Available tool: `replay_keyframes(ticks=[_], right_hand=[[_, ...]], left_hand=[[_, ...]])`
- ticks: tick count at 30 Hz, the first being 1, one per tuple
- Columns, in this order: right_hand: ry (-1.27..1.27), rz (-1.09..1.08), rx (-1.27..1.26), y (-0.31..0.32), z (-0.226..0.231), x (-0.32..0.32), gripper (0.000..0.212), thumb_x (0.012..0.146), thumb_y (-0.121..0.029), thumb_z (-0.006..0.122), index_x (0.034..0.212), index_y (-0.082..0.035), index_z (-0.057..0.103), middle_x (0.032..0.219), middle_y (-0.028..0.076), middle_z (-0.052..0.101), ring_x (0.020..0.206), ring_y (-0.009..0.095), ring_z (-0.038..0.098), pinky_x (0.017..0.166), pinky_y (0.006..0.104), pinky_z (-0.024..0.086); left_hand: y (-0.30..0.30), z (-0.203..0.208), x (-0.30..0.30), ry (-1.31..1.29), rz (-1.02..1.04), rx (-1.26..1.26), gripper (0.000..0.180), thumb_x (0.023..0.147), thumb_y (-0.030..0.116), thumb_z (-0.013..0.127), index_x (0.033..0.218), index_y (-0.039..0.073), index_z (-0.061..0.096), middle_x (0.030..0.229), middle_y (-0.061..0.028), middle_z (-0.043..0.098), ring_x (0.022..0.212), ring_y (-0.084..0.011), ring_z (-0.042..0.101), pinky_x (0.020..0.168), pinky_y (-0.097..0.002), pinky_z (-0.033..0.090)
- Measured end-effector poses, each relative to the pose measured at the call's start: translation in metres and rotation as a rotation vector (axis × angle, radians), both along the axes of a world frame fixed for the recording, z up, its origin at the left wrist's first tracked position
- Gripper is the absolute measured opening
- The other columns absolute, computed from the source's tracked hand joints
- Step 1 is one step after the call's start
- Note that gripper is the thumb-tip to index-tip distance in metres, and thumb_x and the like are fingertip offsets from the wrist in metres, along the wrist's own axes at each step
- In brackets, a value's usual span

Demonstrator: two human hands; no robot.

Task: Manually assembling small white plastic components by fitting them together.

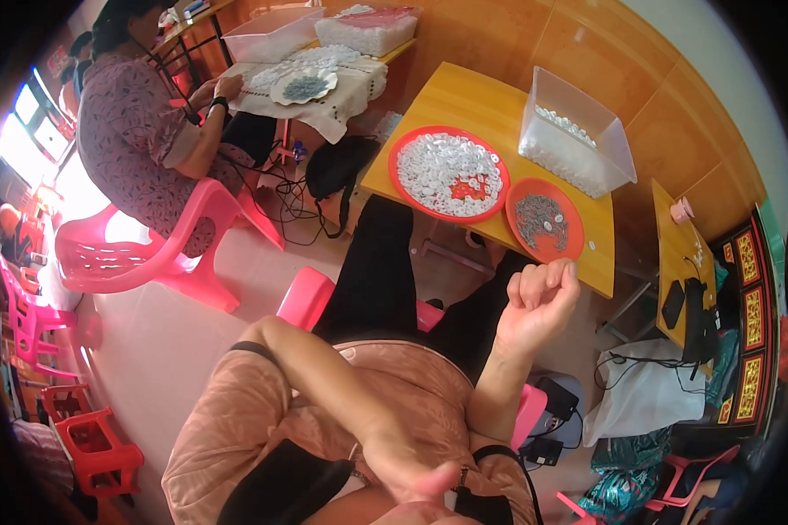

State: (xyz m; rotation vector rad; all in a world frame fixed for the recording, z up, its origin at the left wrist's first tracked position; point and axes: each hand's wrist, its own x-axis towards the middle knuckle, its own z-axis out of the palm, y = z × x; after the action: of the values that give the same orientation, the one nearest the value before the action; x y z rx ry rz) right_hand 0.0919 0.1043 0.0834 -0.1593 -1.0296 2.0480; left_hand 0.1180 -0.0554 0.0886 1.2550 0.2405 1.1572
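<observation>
Right hand curled, contents hidden, by near right corner of table | left hand: I can't tell grip | seemingly paused; reaching smaller red tray needs uncurling

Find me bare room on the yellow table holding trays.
Widest: on the yellow table, behind the big red tray, left of the clear bin. A narrow strip lies right of the smaller tray, one white piece on it. Crowded: between both trays and bin.
</observation>
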Motion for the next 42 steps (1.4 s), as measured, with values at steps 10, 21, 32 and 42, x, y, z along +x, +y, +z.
replay_keyframes(ticks=[10,21,32,42], right_hand=[[-0.026,-0.016,-0.021,0.014,0.002,0.000,0.034,0.093,-0.028,0.040,0.064,-0.011,0.034,0.047,-0.004,0.024,0.039,0.006,0.019,0.038,0.0235,0.017],[-0.016,-0.028,-0.013,0.017,0.003,0.002,0.034,0.093,-0.028,0.040,0.064,-0.011,0.034,0.047,-0.004,0.024,0.039,0.007,0.019,0.038,0.0236,0.017],[0.042,-0.167,-0.081,0.056,0.006,0.014,0.030,0.091,-0.028,0.045,0.066,-0.013,0.036,0.046,-0.005,0.023,0.039,0.007,0.017,0.040,0.0245,0.016],[0.054,-0.291,-0.081,0.078,0.008,0.017,0.033,0.092,-0.029,0.044,0.065,-0.012,0.036,0.049,-0.004,0.025,0.039,0.007,0.021,0.037,0.0235,0.017]], left_hand=[[0.024,-0.063,-0.166,1.068,1.346,-0.151,0.016,0.084,0.021,0.059,0.082,0.007,0.068,0.068,-0.0073,0.065,0.063,-0.0153,0.063,0.057,-0.0312,0.049],[0.097,-0.093,-0.281,1.669,1.688,-0.167,0.014,0.077,0.023,0.065,0.087,0.015,0.071,0.088,-0.0120,0.063,0.085,-0.0286,0.062,0.072,-0.0406,0.048],[0.125,-0.109,-0.283,1.806,1.594,-0.305,0.013,0.072,0.023,0.071,0.082,0.015,0.072,0.087,-0.0105,0.063,0.084,-0.0293,0.062,0.071,-0.0400,0.049],[0.137,-0.094,-0.293,1.826,1.454,-0.468,0.012,0.067,0.021,0.071,0.076,0.013,0.069,0.082,-0.0113,0.067,0.083,-0.0293,0.064,0.071,-0.0403,0.050]])
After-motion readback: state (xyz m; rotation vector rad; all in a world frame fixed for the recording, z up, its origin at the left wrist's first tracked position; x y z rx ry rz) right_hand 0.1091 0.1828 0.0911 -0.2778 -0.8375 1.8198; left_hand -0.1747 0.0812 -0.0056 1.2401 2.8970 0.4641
